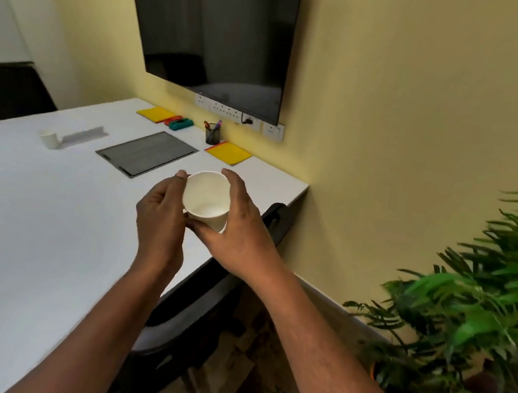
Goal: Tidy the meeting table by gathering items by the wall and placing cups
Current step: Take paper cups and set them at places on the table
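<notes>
Left hand (159,215) and right hand (242,226) both grip a white paper cup (206,198) over the white table (44,240) edge. A second cup (49,139) sits further left, with a yellow folder (228,153) and pen holder (213,134) by the wall (399,114) under the TV (215,35).

Head-worn view, down onto table (44,240)

Premises: an office meeting room. Evidence: a large dark screen (215,35) mounted on the wall (415,116), a row of power sockets (227,110) directly beneath it, a long white table (45,224) with a flush grey cable hatch (147,152), a mesh pen holder (213,134), yellow pads (228,153) near the wall, and a black chair (177,330) at the table's edge.
</notes>
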The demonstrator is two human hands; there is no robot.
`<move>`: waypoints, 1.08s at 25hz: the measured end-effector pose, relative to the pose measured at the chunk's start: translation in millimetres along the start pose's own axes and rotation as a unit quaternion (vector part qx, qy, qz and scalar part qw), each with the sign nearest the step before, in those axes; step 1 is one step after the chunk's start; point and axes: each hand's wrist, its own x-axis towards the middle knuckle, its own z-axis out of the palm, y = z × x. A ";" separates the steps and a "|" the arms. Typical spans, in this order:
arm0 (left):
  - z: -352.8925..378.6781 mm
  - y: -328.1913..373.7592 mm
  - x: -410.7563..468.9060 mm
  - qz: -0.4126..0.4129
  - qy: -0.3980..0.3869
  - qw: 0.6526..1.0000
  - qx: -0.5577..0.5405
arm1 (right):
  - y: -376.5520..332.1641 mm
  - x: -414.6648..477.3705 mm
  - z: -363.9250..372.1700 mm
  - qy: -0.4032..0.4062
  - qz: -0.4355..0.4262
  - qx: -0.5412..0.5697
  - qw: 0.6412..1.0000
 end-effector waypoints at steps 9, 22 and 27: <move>92.2 -29.9 32.3 0.046 0.129 0.991 -0.011 | 65.2 78.0 -54.9 -0.115 -0.093 0.011 0.989; 142.6 -85.4 207.5 0.065 0.128 0.978 0.154 | 163.1 267.2 -19.6 -0.099 -0.091 0.058 0.989; 116.1 -107.0 247.6 0.080 0.210 0.947 0.231 | 190.1 332.3 24.2 -0.069 -0.036 0.070 0.995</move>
